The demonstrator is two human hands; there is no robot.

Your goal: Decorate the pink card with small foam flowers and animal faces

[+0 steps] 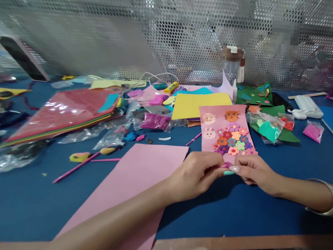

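Note:
My left hand [194,173] and my right hand [257,172] meet in front of a pink decorated sheet [203,122]. Between their pinched fingertips is a small piece of purple clay [226,165], mostly covered by the fingers. Many-coloured flowers [235,141] crowd the lower part of that sheet. Above them are an orange cat face [231,116] and two pale animal faces, one of them a rabbit face [209,133]. Under my left forearm lies a larger plain pink sheet [138,177], reaching the table's front edge.
Bagged coloured sheets [65,107] lie to the left, near a thin purple stick [75,168]. Bags of magenta clay [156,121] and green clay [270,130] sit further back. A lidded cup [231,64] stands by the perforated metal screen [186,36]. A phone [24,58] leans at left.

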